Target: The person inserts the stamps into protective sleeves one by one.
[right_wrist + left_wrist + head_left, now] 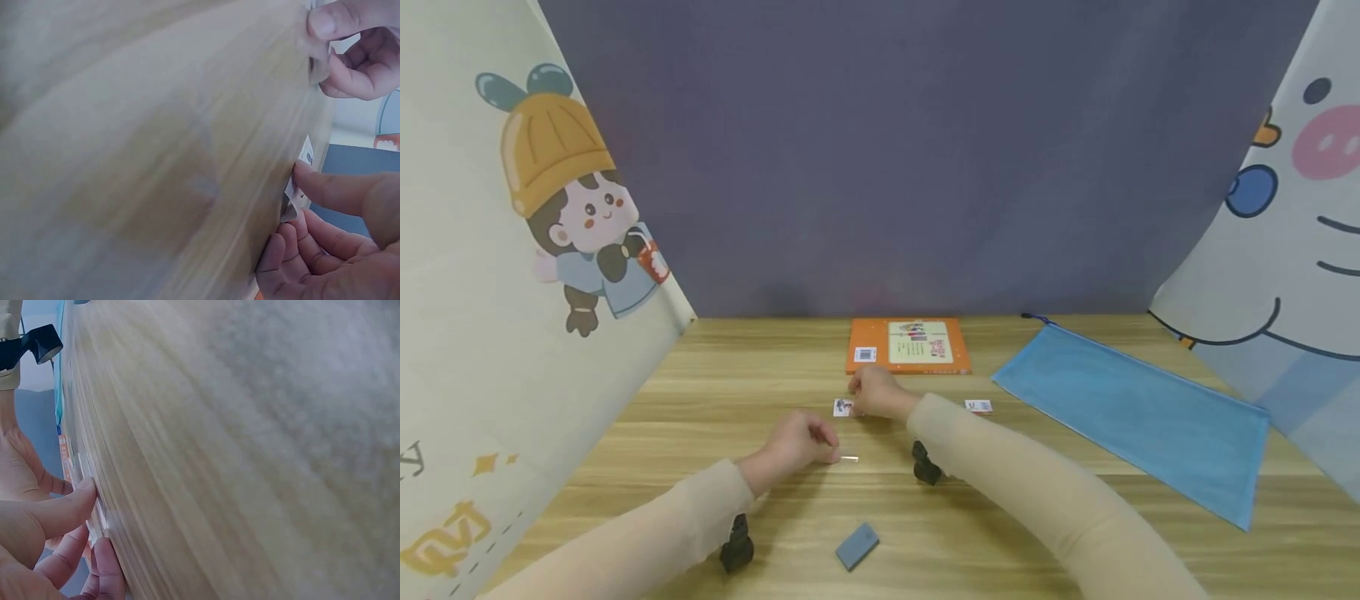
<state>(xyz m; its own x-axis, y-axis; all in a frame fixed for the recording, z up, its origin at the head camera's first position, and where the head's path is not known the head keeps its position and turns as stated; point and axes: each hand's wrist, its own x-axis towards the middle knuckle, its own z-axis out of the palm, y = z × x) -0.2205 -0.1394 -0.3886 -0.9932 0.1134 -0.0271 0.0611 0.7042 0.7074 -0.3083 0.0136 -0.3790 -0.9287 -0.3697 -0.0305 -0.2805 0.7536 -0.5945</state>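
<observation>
Near the middle of the table, my left hand (792,444) pinches a small, thin, clear piece (849,458) between thumb and fingers. In the left wrist view this clear piece (98,519) looks like a see-through strip or sleeve; its exact kind cannot be told. Farther forward, my right hand (877,392) pinches the right end of a small printed card (842,407) at the tabletop. One edge of the card (306,153) shows beyond the thumb in the right wrist view. Another small printed card (978,406) lies to the right, partly behind the right sleeve.
A flat orange box or book (871,331) lies at the back of the wooden table (760,367). To the right is a blue drawstring bag (1138,417), lying flat. A grey-blue rectangular block (857,547) rests near the front, between the forearms.
</observation>
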